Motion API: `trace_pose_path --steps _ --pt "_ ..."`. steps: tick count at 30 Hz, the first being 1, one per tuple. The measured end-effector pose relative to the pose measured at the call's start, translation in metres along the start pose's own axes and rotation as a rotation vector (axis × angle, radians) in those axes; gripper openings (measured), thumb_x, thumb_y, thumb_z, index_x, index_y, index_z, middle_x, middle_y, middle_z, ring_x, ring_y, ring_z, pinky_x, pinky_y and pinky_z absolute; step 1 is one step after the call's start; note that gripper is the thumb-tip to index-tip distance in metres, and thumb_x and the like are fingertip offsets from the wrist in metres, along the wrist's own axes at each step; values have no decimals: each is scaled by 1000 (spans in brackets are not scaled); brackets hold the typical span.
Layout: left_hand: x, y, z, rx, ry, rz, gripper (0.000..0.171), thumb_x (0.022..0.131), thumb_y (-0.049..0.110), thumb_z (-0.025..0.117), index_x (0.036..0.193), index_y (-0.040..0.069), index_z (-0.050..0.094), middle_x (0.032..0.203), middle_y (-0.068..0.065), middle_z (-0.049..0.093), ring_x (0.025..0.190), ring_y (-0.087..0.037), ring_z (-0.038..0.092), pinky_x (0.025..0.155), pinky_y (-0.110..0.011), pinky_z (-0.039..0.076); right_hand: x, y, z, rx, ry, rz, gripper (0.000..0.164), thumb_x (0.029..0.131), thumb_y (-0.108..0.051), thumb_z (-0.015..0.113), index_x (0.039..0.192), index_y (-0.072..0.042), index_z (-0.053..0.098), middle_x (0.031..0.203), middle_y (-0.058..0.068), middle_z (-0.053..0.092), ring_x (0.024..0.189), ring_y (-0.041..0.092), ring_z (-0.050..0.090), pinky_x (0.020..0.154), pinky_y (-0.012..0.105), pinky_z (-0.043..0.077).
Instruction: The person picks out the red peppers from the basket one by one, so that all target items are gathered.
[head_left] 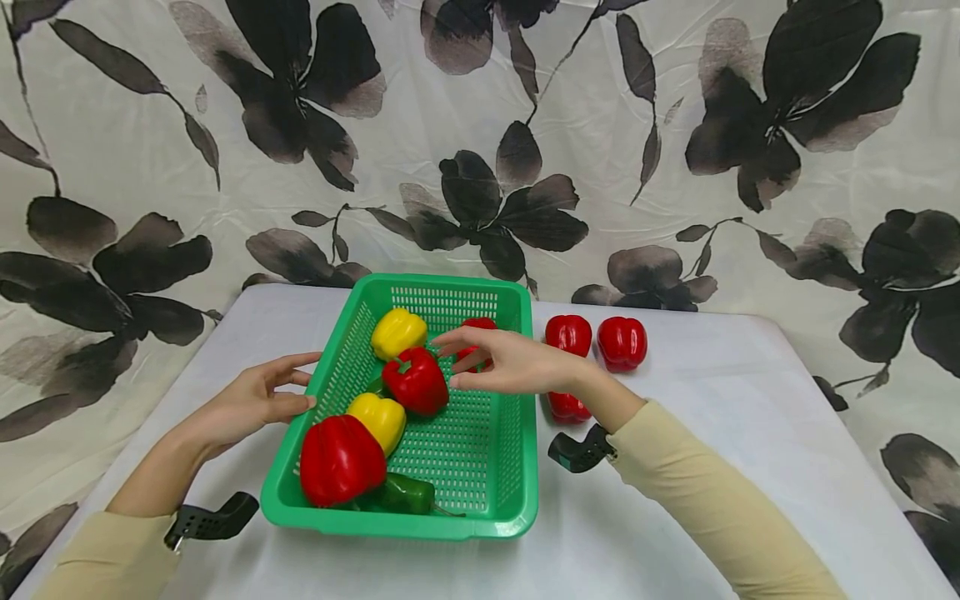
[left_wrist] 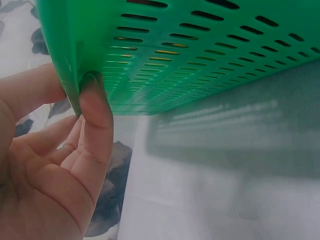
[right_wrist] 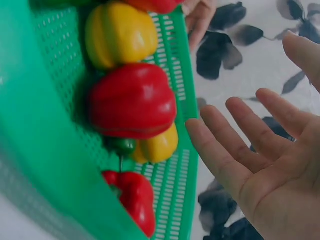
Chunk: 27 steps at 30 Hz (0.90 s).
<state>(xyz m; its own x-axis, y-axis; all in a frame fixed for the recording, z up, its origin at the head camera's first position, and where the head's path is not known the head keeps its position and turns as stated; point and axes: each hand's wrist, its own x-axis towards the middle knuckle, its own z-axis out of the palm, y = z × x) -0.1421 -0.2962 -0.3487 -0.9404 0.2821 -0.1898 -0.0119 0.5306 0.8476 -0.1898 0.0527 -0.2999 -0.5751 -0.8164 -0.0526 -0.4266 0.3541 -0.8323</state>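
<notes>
A green perforated basket (head_left: 420, 527) stands on the table. At its left rim, my left hand (head_left: 243, 408) pinches the edge between thumb and fingers, as the left wrist view shows with the left hand (left_wrist: 65, 155) close up. Over the basket's right half hovers my right hand (head_left: 517, 364), fingers spread and holding nothing. Nearest its fingertips is a red bell pepper (head_left: 416, 383); another red bell pepper (head_left: 477, 323) is partly hidden behind it. Also inside are a yellow bell pepper (head_left: 398, 333), a second yellow bell pepper (head_left: 380, 421), a large red bell pepper (head_left: 341, 461) and a green pepper (head_left: 407, 493).
Right of the basket, on the white-covered table (head_left: 712, 467), lie a red bell pepper (head_left: 622, 343), another red bell pepper (head_left: 567, 334) and a third red bell pepper (head_left: 567, 407) partly behind my right forearm. A flower-patterned cloth (head_left: 600, 150) hangs behind the table.
</notes>
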Motion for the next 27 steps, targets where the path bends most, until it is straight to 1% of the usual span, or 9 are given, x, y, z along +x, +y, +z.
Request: trace_pose_path --steps 3,9,15,20,22,27 --pt "0 0 0 3 3 1 72 87 20 63 145 3 23 126 -26 46 97 -25 60 79 -44 54 6 -4 7 5 -19 -1 49 89 -18 59 135 -12 42 132 9 50 110 16 57 84 24 51" --pt "0 0 0 -6 -3 0 72 87 19 63 145 3 23 125 -26 46 97 -25 59 79 -43 54 18 -10 20 11 -54 -6 49 89 -19 60 135 -12 42 133 8 50 109 15 57 81 21 52" --pt "1 -1 0 -6 0 -4 72 86 21 63 144 3 24 124 -26 46 94 -25 61 78 -43 54 26 -14 32 -7 -77 -27 52 89 -22 61 135 -9 42 132 8 50 106 11 58 81 18 51" --pt "2 -3 1 -2 9 -16 73 85 23 65 144 5 25 125 -25 46 95 -27 61 80 -44 54 34 -18 41 -3 -93 -25 52 88 -21 62 135 -11 42 132 6 50 105 10 58 80 17 50" --pt "2 -4 1 0 11 -13 74 85 23 65 144 5 25 125 -25 46 95 -27 61 80 -44 53 38 -19 45 -12 -101 -25 52 88 -22 61 135 -13 41 132 7 51 104 9 59 79 16 50" --pt "2 -4 0 -2 1 3 73 86 23 63 144 3 24 125 -26 46 94 -25 61 80 -44 54 48 -20 54 -26 -137 -25 53 90 -24 59 137 -11 39 133 11 49 102 7 60 79 15 50"
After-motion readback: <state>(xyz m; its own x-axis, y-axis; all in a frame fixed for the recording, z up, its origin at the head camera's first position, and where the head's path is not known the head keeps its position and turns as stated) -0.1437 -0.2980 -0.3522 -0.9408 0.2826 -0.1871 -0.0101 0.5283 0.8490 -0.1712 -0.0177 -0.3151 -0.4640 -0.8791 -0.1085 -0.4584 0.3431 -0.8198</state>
